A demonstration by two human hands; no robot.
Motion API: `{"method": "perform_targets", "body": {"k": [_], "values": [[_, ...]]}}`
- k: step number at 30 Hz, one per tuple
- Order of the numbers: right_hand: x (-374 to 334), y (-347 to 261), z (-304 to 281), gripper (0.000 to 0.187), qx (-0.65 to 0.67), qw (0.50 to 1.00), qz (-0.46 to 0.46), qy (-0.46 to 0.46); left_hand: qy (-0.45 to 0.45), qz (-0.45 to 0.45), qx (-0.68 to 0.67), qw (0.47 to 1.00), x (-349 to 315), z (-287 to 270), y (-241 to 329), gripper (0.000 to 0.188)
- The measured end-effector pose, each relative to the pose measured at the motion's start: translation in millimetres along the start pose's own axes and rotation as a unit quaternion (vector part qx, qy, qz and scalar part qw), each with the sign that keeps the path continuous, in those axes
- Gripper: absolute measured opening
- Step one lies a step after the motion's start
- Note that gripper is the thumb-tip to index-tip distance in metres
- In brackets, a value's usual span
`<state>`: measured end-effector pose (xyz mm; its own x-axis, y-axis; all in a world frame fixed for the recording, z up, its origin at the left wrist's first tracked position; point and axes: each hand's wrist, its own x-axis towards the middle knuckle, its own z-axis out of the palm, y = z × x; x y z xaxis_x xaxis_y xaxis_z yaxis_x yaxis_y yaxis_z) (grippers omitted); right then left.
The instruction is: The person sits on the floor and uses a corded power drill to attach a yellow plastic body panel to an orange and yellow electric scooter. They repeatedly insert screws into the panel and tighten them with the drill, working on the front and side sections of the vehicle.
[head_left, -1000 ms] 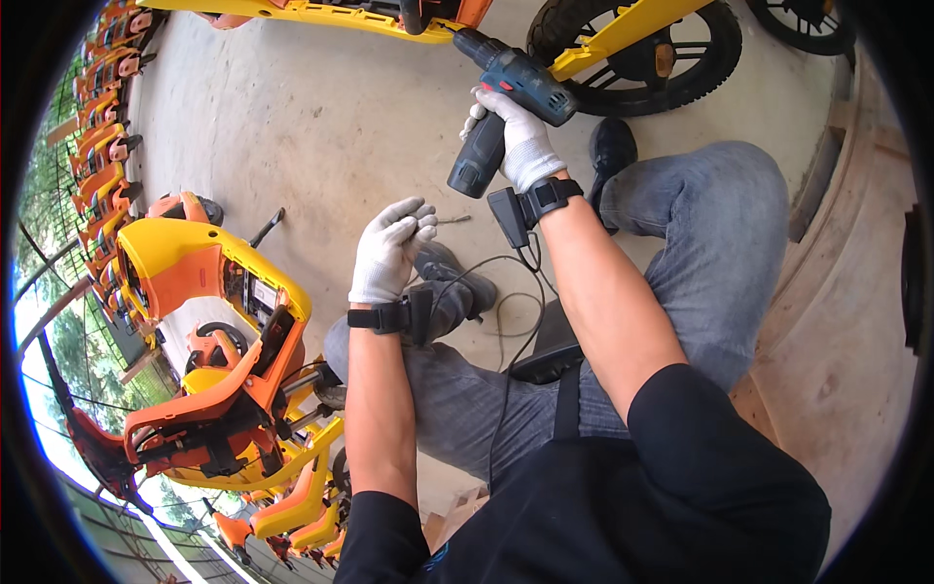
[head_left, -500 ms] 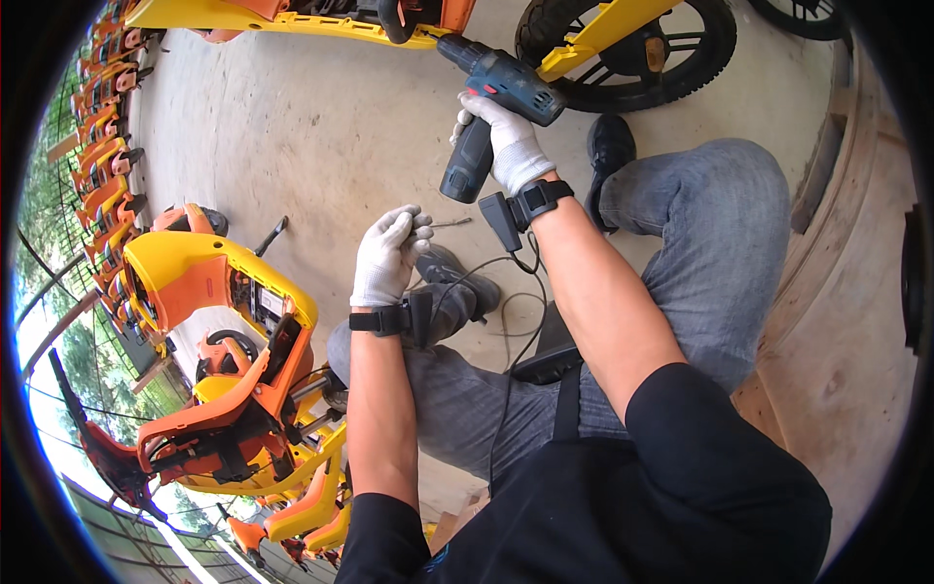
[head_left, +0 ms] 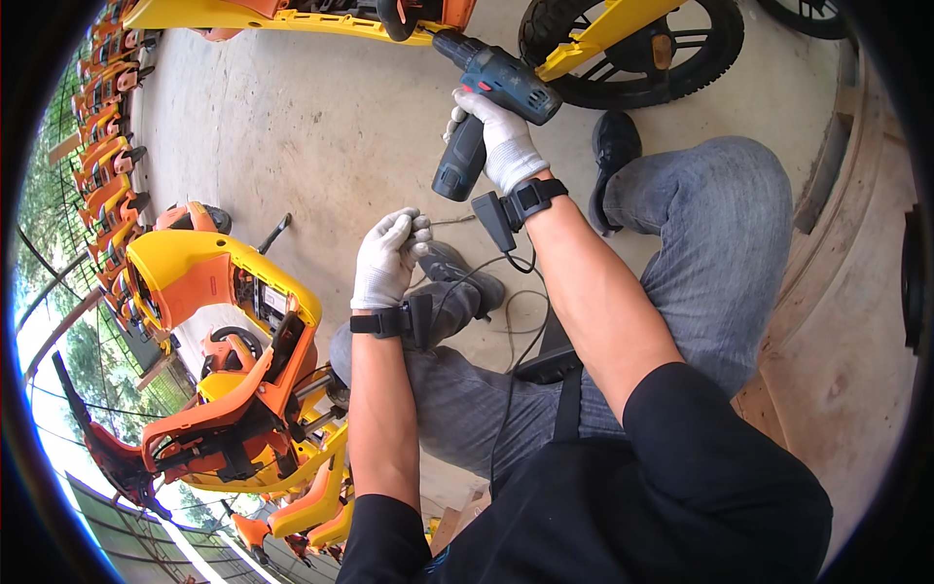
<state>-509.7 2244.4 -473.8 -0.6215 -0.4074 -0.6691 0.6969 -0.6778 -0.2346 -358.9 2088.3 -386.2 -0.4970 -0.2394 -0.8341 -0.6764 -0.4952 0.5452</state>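
My right hand (head_left: 498, 141), in a white glove, is wrapped round the handle of a dark blue and black cordless drill (head_left: 506, 83). The drill's chuck points up and left, its tip at the lower yellow edge of an orange and yellow scooter body (head_left: 331, 23). The battery end of the handle hangs down toward me. My left hand (head_left: 387, 258), also gloved, is held over my left leg with curled fingers. A thin rod or cable end (head_left: 452, 220) shows just beyond its fingertips; whether the hand grips it cannot be made out.
A black scooter wheel (head_left: 681, 58) stands at the far right. On my left is a partly stripped yellow and orange scooter (head_left: 224, 282), with a row of similar scooters (head_left: 107, 146) behind. Thin cables (head_left: 525, 331) loop between my legs. Wooden boards (head_left: 827, 253) lie at right.
The drill's handle has swung slightly left with my right hand, while its tip stays at the scooter's edge. My left hand has hardly moved.
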Motion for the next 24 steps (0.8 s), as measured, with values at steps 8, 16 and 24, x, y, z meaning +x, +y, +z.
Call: {"method": "perform_targets", "body": {"k": [8, 16, 24], "values": [[3.7, 5.8, 2.1, 0.011, 0.001, 1.000, -0.019, -0.003, 0.006, 0.000, -0.001, 1.000, 1.2, -0.2, -1.0, 0.022], [6.4, 11.2, 4.1, 0.012, -0.005, 0.999, -0.048, 0.004, 0.004, -0.012, 0.005, 1.000, 4.7, 4.3, -0.1, 0.022], [11.2, 19.8, 0.8, 0.015, -0.019, 0.998, -0.054, 0.009, 0.007, -0.025, 0.011, 1.000, 7.7, 6.8, -0.1, 0.021]]}}
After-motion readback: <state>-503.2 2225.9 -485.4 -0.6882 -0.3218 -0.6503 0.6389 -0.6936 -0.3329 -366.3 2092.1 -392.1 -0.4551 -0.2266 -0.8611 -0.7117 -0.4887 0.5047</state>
